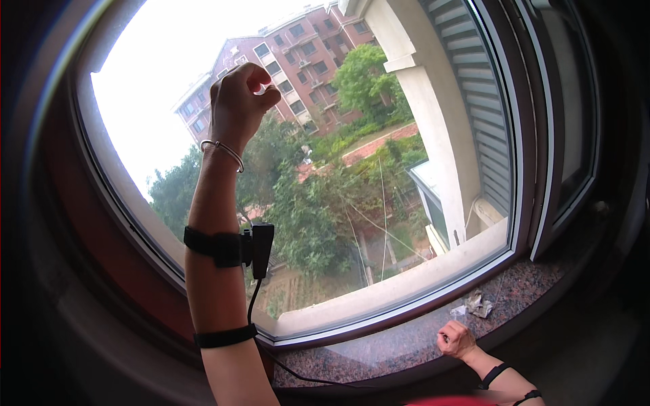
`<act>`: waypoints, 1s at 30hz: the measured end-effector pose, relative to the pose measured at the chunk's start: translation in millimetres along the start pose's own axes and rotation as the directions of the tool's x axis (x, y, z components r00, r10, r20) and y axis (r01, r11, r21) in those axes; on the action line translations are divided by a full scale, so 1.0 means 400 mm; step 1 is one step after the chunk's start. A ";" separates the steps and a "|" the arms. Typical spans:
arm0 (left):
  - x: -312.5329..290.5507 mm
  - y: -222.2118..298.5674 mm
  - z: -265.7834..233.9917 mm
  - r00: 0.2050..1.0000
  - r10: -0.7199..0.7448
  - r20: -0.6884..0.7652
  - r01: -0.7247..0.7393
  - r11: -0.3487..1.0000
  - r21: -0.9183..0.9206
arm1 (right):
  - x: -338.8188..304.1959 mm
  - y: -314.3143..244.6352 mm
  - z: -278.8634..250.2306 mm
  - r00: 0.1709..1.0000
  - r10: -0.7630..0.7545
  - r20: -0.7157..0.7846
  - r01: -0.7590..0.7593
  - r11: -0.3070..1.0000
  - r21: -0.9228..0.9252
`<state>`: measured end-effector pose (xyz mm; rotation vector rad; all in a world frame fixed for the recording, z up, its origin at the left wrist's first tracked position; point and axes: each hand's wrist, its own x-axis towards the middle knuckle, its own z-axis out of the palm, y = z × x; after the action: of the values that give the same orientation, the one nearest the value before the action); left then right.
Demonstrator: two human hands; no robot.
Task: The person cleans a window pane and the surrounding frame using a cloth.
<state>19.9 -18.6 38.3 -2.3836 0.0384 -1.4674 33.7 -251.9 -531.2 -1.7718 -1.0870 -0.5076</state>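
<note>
My left hand is raised high in front of the window pane, its fingers curled round toward the thumb. Whatever it may hold is hidden by the hand. A thin metal bangle circles that wrist. Low on the right, my right hand is closed like a fist over the speckled stone sill; I cannot make out anything in it. Just beyond this hand, a crumpled grey-white wad lies on the sill, with a small white scrap beside it.
A small black device is strapped to my left forearm, its cable trailing across the sill. The window frame borders the pane; a window sash stands swung inward at right. Trees and a brick building show outside.
</note>
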 end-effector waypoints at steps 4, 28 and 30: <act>-0.007 0.008 -0.004 1.000 -0.016 0.015 0.017 0.999 -0.049 | -0.008 0.009 0.004 1.000 0.000 -0.002 0.000 1.000 0.002; 0.006 0.011 -0.003 0.999 -0.032 -0.019 0.032 0.999 -0.005 | -0.013 0.015 0.006 0.999 0.020 0.026 -0.020 1.000 0.020; 0.003 -0.002 0.003 0.999 -0.043 -0.025 0.042 0.999 -0.034 | -0.014 0.015 0.010 0.999 0.024 0.029 -0.025 0.999 0.033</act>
<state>21.3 -17.8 39.0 -2.4058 0.0191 -1.5289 35.6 -251.6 -540.2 -1.7658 -1.0864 -0.4473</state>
